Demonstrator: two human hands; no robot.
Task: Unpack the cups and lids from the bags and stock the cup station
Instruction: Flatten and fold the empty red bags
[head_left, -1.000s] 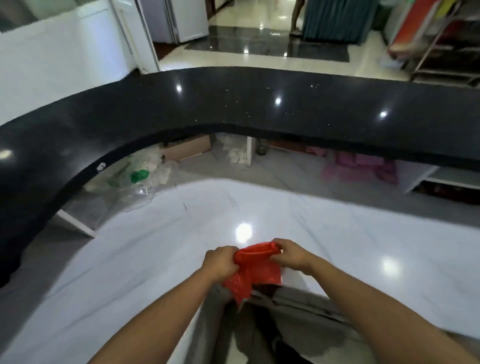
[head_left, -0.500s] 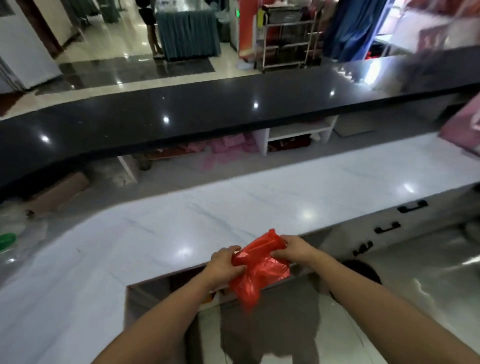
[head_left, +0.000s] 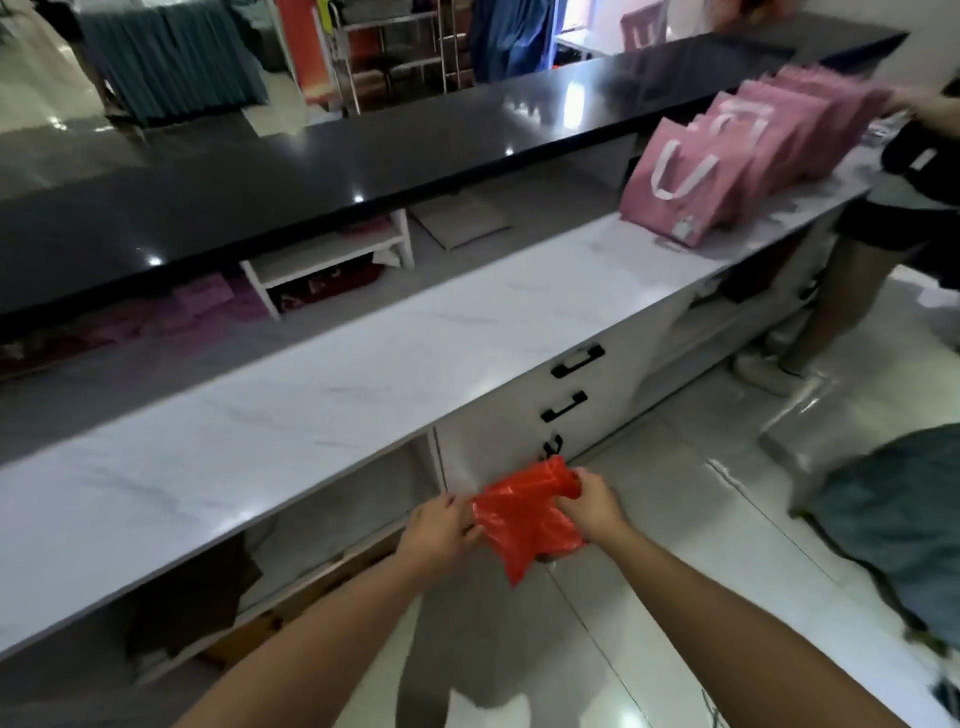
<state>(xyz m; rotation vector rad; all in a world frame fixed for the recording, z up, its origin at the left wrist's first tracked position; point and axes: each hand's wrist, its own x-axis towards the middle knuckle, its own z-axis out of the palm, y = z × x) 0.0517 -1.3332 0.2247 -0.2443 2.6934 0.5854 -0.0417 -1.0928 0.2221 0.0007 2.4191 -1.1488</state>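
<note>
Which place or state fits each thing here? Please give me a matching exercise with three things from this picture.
Things:
1. red bag
2. pink bags
3. drawer handles

Places or states:
A. standing on the white counter, far right
B. black, below the counter's front edge
C. gripped by the left hand and the right hand

Pairs: 1-C, 2-A, 3-B.

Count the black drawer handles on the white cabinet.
3, stacked down the white cabinet front: top handle, middle handle, lowest handle just above the red bag. The bag may hide another below.
</note>
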